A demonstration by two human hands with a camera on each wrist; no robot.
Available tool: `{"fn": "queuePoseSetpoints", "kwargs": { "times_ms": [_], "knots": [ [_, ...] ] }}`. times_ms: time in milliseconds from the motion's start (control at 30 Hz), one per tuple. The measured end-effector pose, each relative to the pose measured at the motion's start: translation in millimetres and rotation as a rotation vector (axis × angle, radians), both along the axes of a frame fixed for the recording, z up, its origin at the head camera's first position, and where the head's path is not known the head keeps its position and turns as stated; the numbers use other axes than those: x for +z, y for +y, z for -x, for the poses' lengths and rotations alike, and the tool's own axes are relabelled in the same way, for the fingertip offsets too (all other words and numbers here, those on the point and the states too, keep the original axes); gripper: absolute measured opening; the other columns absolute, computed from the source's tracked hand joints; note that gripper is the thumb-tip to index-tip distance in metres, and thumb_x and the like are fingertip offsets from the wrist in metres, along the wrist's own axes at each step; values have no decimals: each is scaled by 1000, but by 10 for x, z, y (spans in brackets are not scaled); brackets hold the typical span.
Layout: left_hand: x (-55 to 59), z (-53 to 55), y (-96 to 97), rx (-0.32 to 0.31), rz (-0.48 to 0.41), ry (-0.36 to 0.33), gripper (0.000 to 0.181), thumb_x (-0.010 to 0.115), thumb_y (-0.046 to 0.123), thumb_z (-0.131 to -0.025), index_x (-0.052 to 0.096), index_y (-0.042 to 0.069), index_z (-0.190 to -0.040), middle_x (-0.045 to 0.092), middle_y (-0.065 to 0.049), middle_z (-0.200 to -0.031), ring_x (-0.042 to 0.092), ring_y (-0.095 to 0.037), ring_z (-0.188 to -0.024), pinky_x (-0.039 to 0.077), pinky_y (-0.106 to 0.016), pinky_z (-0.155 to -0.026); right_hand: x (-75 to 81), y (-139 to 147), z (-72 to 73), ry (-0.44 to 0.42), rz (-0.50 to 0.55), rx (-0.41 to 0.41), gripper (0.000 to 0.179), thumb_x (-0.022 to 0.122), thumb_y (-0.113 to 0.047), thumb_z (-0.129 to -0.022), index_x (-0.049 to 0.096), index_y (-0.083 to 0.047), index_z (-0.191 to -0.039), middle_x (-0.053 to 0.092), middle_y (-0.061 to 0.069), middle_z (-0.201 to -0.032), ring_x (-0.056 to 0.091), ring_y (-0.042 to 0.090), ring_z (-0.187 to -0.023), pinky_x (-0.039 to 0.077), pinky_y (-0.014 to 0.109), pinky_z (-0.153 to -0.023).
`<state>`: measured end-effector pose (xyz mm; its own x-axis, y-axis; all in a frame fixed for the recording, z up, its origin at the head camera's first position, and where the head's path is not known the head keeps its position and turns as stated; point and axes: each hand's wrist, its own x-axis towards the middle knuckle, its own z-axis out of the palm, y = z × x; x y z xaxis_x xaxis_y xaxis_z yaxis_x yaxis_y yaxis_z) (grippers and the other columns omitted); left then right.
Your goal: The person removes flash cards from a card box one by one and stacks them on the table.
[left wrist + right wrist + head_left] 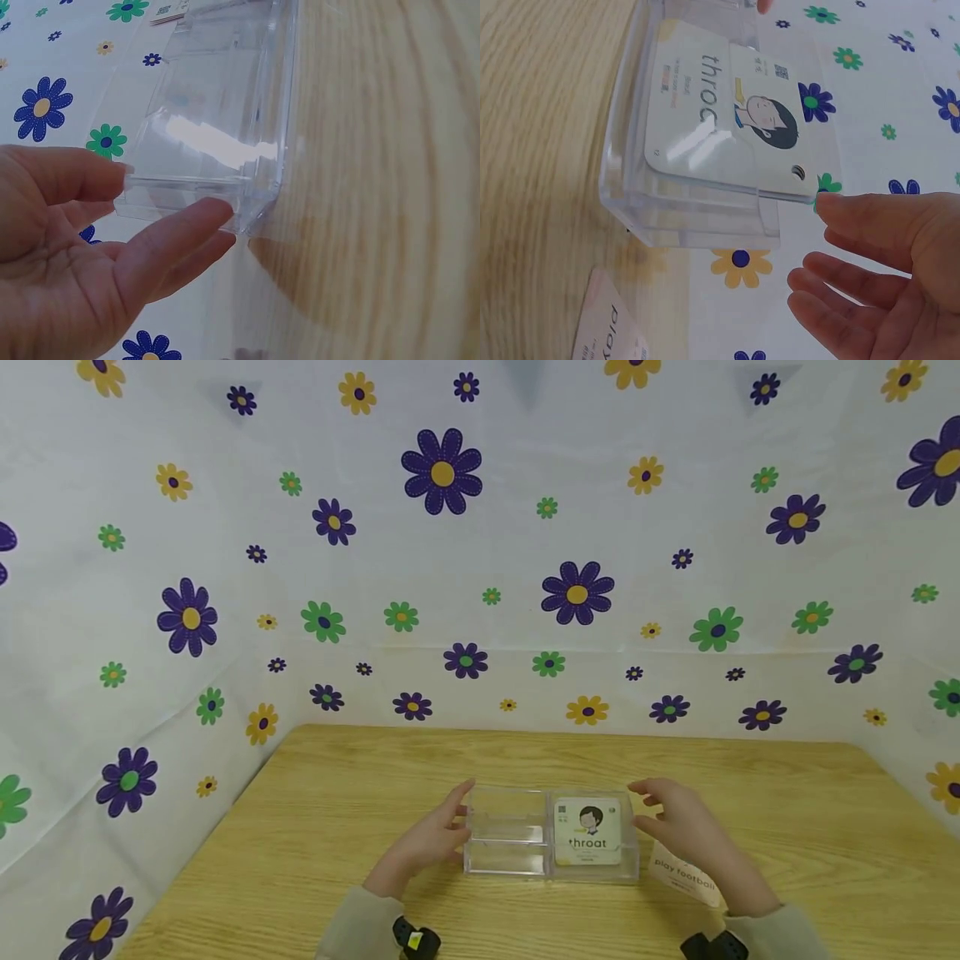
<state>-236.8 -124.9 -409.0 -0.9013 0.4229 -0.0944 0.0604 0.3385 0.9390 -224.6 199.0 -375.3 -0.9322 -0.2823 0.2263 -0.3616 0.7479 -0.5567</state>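
Note:
A clear plastic box (505, 860) with two compartments lies on the wooden table. Its left compartment holds nothing; in the right one sits a stack of cards (587, 832), the top card reading "throat" under a drawn head. My left hand (429, 843) is at the box's left end, fingers spread, with fingertips against the end wall in the left wrist view. At the right end is my right hand (678, 820), its fingers loosely bent and holding nothing. One fingertip of it overlaps the edge of the cards in the right wrist view.
A loose card (684, 875) reading "play football" lies right of the box, partly under the right forearm in the head view. The wooden table (337, 768) meets a white flowered cloth (480, 543) at the back and sides. Each wrist wears a black strap device.

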Motion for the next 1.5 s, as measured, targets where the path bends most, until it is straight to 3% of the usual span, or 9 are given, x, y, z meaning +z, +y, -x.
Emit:
{"fn": "queuePoseSetpoints", "kwargs": {
  "times_ms": [333, 967, 1300, 1500],
  "knots": [
    [-9, -3, -6, -25, -5, 11, 59, 37, -4, -89, 15, 9, -142, 21, -35, -131, 33, -51, -112, 49, -46, -72, -25, -95, -20, -70, -15, 24, 33, 62, 5, -77, 56, 8, -109, 57, 19, -106, 55, 30, -89, 49, 38, -73],
    [14, 0, -43, -30, -11, -8, 59, 44, 1, -91, 15, 11, -142, 21, -34, -132, 34, -48, -113, 49, -44, -72, -26, -177, -23, 12, 6, 20, 27, 61, 10, -76, 59, 5, -103, 60, 14, -99, 57, 26, -86, 51, 31, -68],
    [6, -10, -32, -27, -18, -10, 59, 43, 0, -91, 14, 11, -142, 21, -34, -131, 35, -48, -112, 49, -44, -72, 9, -213, -59, 45, -7, 15, 12, 63, 3, -78, 63, -1, -89, 61, 4, -85, 58, 18, -78, 50, 27, -64],
    [-5, 2, -41, -23, -8, 0, 59, 44, 0, -91, 15, 11, -142, 22, -34, -131, 35, -49, -112, 50, -43, -72, 22, -237, -70, 66, -17, -4, 16, 65, 0, -77, 63, -1, -92, 61, 3, -84, 57, 18, -78, 50, 27, -63]
  ]
}}
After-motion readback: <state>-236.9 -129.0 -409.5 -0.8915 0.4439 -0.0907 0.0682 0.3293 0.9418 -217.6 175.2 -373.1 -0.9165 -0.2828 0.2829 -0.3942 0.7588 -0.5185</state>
